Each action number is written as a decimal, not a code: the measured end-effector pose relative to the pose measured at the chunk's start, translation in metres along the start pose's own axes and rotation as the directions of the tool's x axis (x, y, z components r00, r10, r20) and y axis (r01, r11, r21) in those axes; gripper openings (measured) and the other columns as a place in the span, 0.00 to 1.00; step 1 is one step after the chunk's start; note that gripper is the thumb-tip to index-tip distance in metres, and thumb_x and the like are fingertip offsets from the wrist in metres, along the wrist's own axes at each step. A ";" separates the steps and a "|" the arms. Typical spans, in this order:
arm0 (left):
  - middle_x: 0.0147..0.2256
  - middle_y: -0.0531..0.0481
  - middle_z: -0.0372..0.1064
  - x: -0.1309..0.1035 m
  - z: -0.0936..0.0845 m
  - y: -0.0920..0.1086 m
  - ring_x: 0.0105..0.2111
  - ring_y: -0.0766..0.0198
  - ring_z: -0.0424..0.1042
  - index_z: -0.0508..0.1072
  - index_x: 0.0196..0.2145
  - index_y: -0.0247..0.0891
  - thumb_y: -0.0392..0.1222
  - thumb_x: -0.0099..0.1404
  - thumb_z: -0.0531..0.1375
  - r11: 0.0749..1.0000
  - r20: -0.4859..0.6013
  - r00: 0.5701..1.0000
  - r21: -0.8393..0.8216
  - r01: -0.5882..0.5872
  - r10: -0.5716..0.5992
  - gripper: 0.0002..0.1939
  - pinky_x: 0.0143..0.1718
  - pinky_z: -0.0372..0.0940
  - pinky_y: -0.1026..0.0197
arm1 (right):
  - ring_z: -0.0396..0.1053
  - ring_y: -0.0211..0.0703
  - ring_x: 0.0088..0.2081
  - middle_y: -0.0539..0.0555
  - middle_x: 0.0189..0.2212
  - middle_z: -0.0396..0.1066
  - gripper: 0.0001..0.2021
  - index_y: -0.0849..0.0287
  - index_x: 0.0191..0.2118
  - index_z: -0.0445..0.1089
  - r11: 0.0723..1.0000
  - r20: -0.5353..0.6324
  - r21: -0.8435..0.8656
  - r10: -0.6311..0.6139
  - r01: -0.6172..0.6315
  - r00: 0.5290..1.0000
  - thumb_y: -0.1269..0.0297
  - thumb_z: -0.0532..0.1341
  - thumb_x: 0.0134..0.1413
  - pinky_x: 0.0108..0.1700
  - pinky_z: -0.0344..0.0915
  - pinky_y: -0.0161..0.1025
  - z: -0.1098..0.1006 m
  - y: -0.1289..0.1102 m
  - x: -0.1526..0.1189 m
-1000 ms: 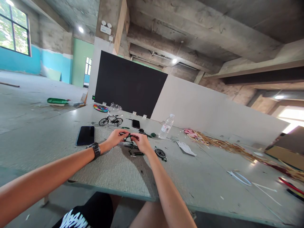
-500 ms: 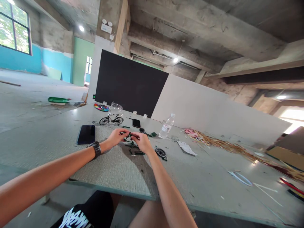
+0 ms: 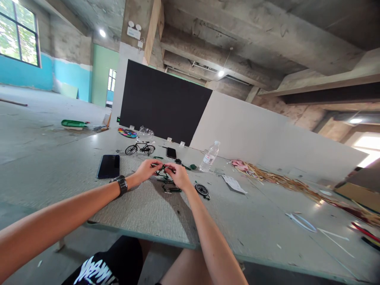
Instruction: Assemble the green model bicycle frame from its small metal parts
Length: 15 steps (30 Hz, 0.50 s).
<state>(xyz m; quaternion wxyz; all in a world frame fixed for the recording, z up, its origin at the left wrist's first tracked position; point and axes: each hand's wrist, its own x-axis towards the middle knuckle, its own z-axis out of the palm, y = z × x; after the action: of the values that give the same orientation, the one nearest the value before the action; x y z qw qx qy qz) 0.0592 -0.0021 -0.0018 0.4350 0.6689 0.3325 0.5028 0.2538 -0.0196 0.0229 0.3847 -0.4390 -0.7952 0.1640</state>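
Observation:
Between my two hands is a small dark green model bicycle frame (image 3: 162, 172), held just above the table. My left hand (image 3: 147, 169) pinches its left side with thumb and fingers. On the other side my right hand (image 3: 177, 174) is closed on the frame's upper right part, and its fingers hide some of it. Dark model parts (image 3: 171, 190) lie on the table right below the hands. A small spoked wheel (image 3: 202, 190) rests to the right of my right wrist. Farther back stands a whole black model bicycle (image 3: 140, 148).
A large phone (image 3: 108, 166) lies left of my hands, a smaller black device (image 3: 171, 152) behind them. A water bottle (image 3: 209, 157) stands at the back right, near a paper sheet (image 3: 234, 184). Wooden strips (image 3: 273, 180) run along the right. A black panel (image 3: 164, 103) stands behind the table.
My hands keep hold of the bicycle frame in nearly the same place. The whole view has shifted very slightly; the things on the table lie as before.

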 end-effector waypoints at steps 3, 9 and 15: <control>0.38 0.45 0.76 0.000 0.000 0.000 0.37 0.57 0.74 0.79 0.38 0.35 0.59 0.59 0.65 1.000 -0.002 1.000 -0.002 -0.004 0.004 0.23 0.35 0.74 0.57 | 0.79 0.47 0.40 0.56 0.39 0.82 0.11 0.58 0.48 0.78 1.000 0.009 0.003 0.004 -0.004 1.000 0.62 0.63 0.63 0.46 0.72 0.43 0.000 -0.001 0.000; 0.37 0.44 0.77 0.000 -0.001 0.000 0.36 0.56 0.75 0.80 0.38 0.34 0.58 0.59 0.65 1.000 -0.014 1.000 0.011 -0.003 0.003 0.22 0.33 0.74 0.58 | 0.79 0.46 0.37 0.56 0.38 0.82 0.13 0.59 0.48 0.78 1.000 0.011 -0.007 0.019 -0.019 1.000 0.61 0.66 0.60 0.44 0.72 0.42 0.000 -0.002 0.001; 0.37 0.44 0.78 0.001 -0.001 -0.001 0.35 0.56 0.75 0.80 0.38 0.35 0.57 0.59 0.65 0.999 -0.005 1.000 0.030 -0.020 0.020 0.21 0.33 0.74 0.57 | 0.78 0.46 0.37 0.56 0.37 0.82 0.11 0.59 0.46 0.78 0.999 0.010 -0.021 0.032 -0.032 0.999 0.62 0.66 0.59 0.44 0.72 0.42 0.001 0.000 0.002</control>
<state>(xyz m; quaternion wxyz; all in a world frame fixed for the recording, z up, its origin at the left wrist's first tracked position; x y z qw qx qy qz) 0.0583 -0.0006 -0.0023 0.4189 0.6773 0.3346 0.5039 0.2524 -0.0186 0.0234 0.3731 -0.4548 -0.7919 0.1640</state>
